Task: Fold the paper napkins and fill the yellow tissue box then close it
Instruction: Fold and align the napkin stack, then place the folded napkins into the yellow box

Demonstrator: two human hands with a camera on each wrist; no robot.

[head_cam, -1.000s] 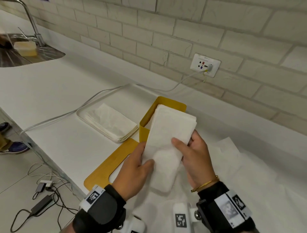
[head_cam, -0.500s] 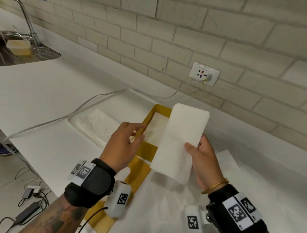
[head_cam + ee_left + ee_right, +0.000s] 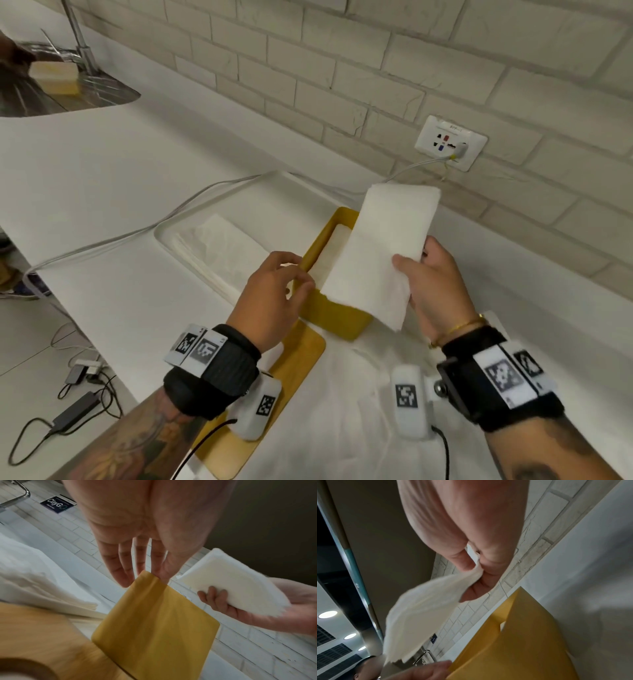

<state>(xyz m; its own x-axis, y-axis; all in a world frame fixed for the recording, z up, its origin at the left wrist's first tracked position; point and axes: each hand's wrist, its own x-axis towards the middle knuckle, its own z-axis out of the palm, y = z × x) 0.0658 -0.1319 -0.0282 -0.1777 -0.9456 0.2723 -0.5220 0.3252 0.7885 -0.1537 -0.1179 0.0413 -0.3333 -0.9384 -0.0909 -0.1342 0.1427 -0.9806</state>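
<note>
The yellow tissue box (image 3: 330, 320) stands open on the white counter with folded napkins (image 3: 334, 246) stacked inside. My right hand (image 3: 412, 265) pinches a folded white napkin (image 3: 383, 253) by its right edge and holds it tilted above the box. The right wrist view shows that pinch (image 3: 476, 572) on the napkin (image 3: 423, 615) over the box (image 3: 513, 642). My left hand (image 3: 291, 274) has straight fingers (image 3: 123, 574) touching the box's left rim (image 3: 145, 574). The wooden lid (image 3: 294, 363) with its oval slot lies flat in front of the box, partly under my left wrist.
A white tray (image 3: 164, 236) left of the box holds a stack of unfolded napkins (image 3: 222, 253). A large white sheet (image 3: 359, 428) covers the counter near me. A cable (image 3: 137, 236) runs to the wall socket (image 3: 450, 145). A sink (image 3: 51, 99) with a sponge (image 3: 54, 77) is far left.
My left hand let go of the folded napkin and moved to the box's left rim. The right hand carried the napkin up and to the right over the box.
</note>
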